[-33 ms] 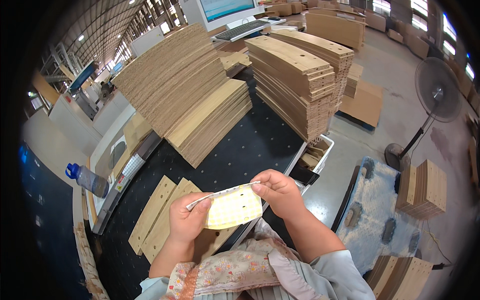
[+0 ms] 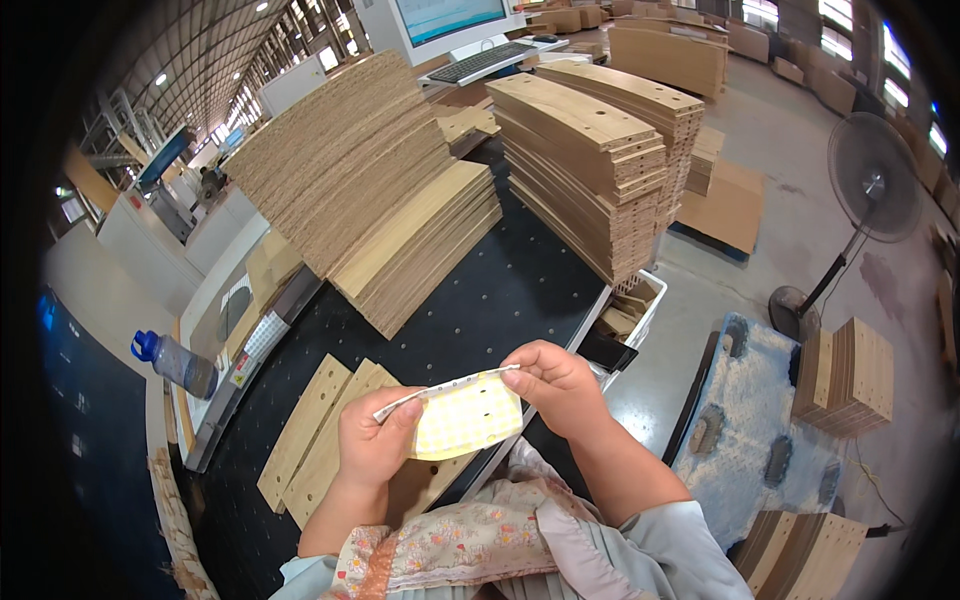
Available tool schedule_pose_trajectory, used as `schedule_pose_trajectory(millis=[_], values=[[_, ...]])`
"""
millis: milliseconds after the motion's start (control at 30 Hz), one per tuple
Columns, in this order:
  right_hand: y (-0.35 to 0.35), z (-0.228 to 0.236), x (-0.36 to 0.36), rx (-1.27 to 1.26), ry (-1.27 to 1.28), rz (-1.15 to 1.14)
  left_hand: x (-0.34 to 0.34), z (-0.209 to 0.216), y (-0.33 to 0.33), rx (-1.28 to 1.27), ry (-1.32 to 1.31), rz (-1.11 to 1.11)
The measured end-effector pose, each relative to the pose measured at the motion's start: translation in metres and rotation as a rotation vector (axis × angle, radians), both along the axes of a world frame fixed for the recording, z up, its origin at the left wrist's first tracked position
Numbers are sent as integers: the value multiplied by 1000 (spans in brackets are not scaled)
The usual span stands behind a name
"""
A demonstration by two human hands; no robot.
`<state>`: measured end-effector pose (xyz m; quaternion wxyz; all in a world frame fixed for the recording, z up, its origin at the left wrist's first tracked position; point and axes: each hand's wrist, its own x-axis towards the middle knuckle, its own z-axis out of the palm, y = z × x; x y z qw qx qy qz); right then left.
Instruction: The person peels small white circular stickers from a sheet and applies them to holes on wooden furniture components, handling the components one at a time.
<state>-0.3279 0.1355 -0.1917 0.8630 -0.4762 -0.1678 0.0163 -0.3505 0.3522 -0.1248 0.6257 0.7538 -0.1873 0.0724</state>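
A yellow-and-white checked piece (image 2: pixel 465 418), thin like cloth or paper, is stretched between my hands in front of my apron. A white band runs along its upper edge, and a few small dark marks show on it. My left hand (image 2: pixel 372 432) pinches the band's left end between thumb and fingers. At the right end, my right hand (image 2: pixel 556 385) grips the same edge. Beneath them, two pale wooden boards with holes (image 2: pixel 305 430) lie side by side on the black table (image 2: pixel 470 290), and another wooden surface shows partly hidden under the checked piece.
Tall stacks of boards (image 2: pixel 400 200) and drilled wooden panels (image 2: pixel 590 150) stand farther back on the table. A blue-capped bottle (image 2: pixel 172 362) is at the left. To the right are a white basket (image 2: pixel 650 300), a blue pallet (image 2: pixel 740 430) and a standing fan (image 2: pixel 872 185).
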Motion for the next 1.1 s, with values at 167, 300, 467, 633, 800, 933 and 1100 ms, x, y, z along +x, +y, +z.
schedule_pose_trajectory(millis=[167, 300, 467, 633, 800, 933, 1100], values=[[-21, 23, -3, -497, -189, -319, 8, -2, -11, 174, -78, 25], [-42, 25, 7, -764, -649, -574, 14, 2, -29, 344, -151, 52], [-53, 21, 10, -900, -753, -665, 27, 2, -46, 453, -232, 3], [-66, 15, 12, -940, -744, -765, 41, 2, -64, 467, -218, -29], [-82, 8, 16, -911, -714, -774, 52, 1, -82, 486, -189, -58], [-91, 8, 15, -841, -570, -708, 56, 1, -91, 503, -154, -69], [-92, 9, 11, -865, -493, -639, 56, 2, -96, 490, -170, -101]])
